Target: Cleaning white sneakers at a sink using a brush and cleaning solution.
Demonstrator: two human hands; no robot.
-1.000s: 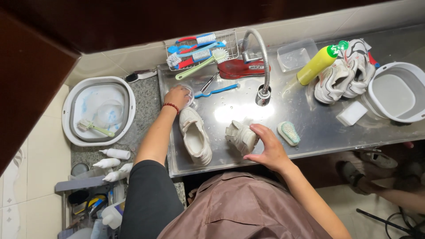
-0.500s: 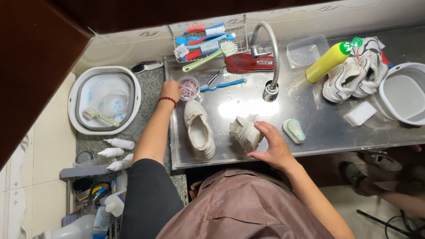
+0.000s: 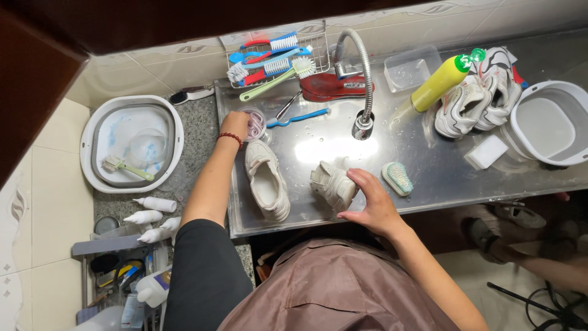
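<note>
right hand (image 3: 370, 205) gripping dirty sneaker (image 3: 332, 184), toe pointing away; left hand (image 3: 236, 124) fingers on small cup (image 3: 254, 124), other sneaker (image 3: 267, 181) just below it.

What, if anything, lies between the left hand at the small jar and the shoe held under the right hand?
One thing: the other white shoe lies on the steel counter between the left hand at the small jar and the shoe under the right hand.

1. Bare bench (image 3: 422, 162) lies open just right of the tap (image 3: 362, 122), up to the sponge (image 3: 485, 152).
2. Left of the tap, a small tub (image 3: 255, 124) and blue toothbrush (image 3: 297, 117) crowd the way.
3. In front of the tap, two shoes (image 3: 267, 181) (image 3: 331, 184) and a scrub brush (image 3: 397, 178) block passage.
</note>
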